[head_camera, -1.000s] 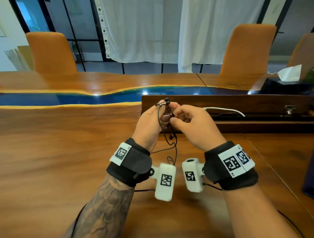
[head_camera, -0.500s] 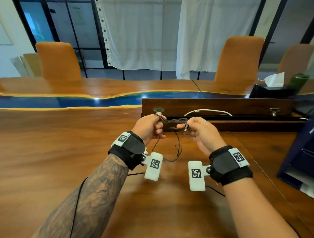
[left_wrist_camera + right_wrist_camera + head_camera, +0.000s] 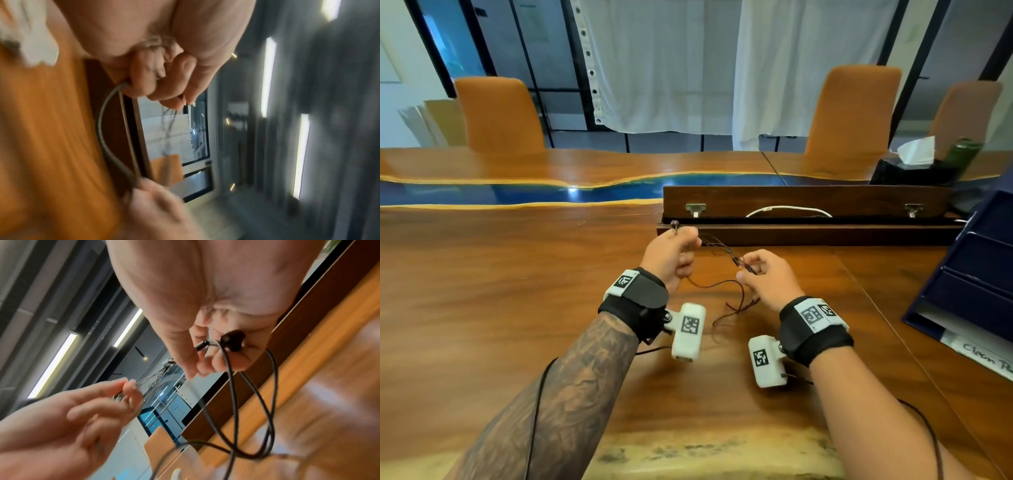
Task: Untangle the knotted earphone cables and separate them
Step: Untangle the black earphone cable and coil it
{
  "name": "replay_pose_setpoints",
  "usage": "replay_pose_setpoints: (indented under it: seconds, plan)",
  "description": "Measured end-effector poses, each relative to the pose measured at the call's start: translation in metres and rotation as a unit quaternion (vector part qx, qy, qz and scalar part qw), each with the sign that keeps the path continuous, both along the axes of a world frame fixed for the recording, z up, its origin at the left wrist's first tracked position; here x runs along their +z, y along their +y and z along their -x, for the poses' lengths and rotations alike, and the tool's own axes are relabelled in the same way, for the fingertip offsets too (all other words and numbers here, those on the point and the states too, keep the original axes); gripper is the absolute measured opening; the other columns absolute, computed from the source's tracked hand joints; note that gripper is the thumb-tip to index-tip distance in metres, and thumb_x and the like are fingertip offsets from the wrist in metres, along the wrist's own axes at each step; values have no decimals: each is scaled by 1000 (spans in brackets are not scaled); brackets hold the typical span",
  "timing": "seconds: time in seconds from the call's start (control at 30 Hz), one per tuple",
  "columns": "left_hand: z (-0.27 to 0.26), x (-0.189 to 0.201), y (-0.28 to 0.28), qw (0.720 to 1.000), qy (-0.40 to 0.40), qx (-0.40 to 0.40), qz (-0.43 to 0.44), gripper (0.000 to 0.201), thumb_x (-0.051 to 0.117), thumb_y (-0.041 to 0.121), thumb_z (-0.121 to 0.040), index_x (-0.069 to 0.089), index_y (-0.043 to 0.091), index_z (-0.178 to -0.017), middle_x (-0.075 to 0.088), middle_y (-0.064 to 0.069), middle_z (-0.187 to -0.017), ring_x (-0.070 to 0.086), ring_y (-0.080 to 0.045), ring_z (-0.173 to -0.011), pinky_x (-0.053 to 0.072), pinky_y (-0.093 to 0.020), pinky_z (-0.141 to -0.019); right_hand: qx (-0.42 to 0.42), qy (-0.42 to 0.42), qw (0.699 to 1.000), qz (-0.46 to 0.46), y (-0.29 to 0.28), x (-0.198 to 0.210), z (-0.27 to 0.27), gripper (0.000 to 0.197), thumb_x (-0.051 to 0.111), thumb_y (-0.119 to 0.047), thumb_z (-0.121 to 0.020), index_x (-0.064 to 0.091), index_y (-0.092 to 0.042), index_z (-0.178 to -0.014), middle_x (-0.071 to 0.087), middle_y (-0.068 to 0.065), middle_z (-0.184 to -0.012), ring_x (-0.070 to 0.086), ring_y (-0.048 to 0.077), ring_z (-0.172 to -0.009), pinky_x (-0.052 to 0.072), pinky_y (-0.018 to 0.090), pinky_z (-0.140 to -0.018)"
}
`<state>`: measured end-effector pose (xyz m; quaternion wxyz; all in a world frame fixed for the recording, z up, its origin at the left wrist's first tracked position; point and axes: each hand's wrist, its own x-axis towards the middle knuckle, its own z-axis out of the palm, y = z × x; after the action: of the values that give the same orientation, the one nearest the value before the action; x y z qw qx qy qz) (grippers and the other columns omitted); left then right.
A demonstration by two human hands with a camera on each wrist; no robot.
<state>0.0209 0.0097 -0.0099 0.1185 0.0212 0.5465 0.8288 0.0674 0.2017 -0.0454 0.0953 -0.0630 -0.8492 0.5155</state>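
Note:
Thin black earphone cables [image 3: 717, 247] stretch in several strands between my two hands above the wooden table [image 3: 517, 291]. My left hand [image 3: 688, 246] grips one end, with an earbud [image 3: 674, 224] sticking up above its knuckles. My right hand [image 3: 748, 269] pinches the other end of the bunch. In the right wrist view its fingers [image 3: 207, 360] hold a black earbud [image 3: 234, 340]. Slack cable loops [image 3: 736, 305] hang below the hands down to the table. The left wrist view is blurred; it shows my curled fingers [image 3: 144, 84] and a cable loop [image 3: 100, 129].
Behind the hands lies an open wooden cable trough [image 3: 808, 202] with a white cable [image 3: 787, 209] in it. A navy stacked tray [image 3: 979, 267] stands at the right. A tissue box [image 3: 914, 168] and a green bottle [image 3: 962, 150] are at the far right. Orange chairs [image 3: 500, 116] stand across the table.
A second ago the hands were close together and raised. They have since come down and drawn apart, and the cable strands are pulled out between them. The right hand sits a little lower.

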Motion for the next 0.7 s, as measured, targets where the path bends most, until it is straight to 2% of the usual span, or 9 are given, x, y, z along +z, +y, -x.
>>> replay_pose_setpoints:
  seconds: [0.07,0.13,0.2,0.3,0.37,0.43,0.53,0.6,0.7]
  plan:
    - [2,-4,-5,973,108,27,201,3,60,13,-98,61,13,-95,57,0,-78,39,-7,-45,31,-20,-41,-34,11,999,20,13,1,-6,17,70,-6,-91,68,-22,-90,70,3,-85,65,21,-74,60,40,-72]
    - [3,-6,-11,905,215,37,364,5,66,16,-95,66,14,-90,61,4,-77,51,-8,-58,44,-20,-55,-77,22,995,52,26,2,-13,23,67,-3,-93,70,-25,-88,72,3,-85,69,22,-79,62,43,-78]
    - [3,-6,-18,858,265,26,439,8,71,24,-93,66,19,-89,63,6,-80,56,-11,-70,49,-25,-68,-108,21,988,109,34,5,-20,22,63,-5,-95,72,-24,-93,72,3,-86,70,22,-85,60,41,-81]
    - [4,-3,-27,818,276,-1,504,14,71,38,-91,67,25,-93,66,5,-84,63,-14,-78,55,-32,-73,-105,1,976,190,34,11,-31,12,60,-13,-99,72,-15,-104,65,4,-79,63,18,-66,56,39,-72]
    - [7,-1,-33,810,270,13,521,15,70,42,-91,68,28,-94,67,6,-87,65,-15,-83,58,-36,-76,-101,-3,985,143,31,14,-34,10,64,-20,-98,72,-18,-104,63,0,-88,53,14,-61,53,33,-62]
    - [13,2,-36,816,265,56,511,15,70,41,-91,68,28,-98,67,7,-91,64,-16,-88,56,-36,-81,-79,-3,993,82,29,16,-35,7,70,-20,-94,70,-21,-101,65,-4,-99,52,10,-71,47,28,-60]
    - [20,6,-37,835,258,103,474,12,70,28,-92,68,31,-104,63,6,-92,61,-18,-91,53,-34,-84,-16,-34,999,3,27,15,-37,12,76,-25,-89,72,-21,-100,66,-8,-106,56,10,-95,41,28,-80]
    - [24,6,-37,831,260,109,479,17,69,25,-93,68,33,-108,61,5,-90,62,-20,-90,54,-35,-82,-1,-67,996,-52,30,13,-40,15,72,-39,-91,75,-25,-98,69,-8,-110,57,13,-107,41,33,-92]
    - [25,7,-38,794,260,47,548,24,68,31,-93,66,33,-118,62,6,-101,62,-18,-96,53,-35,-85,-46,-98,981,-163,44,11,-41,30,63,-56,-92,76,-30,-84,73,-10,-94,65,17,-96,53,39,-90]
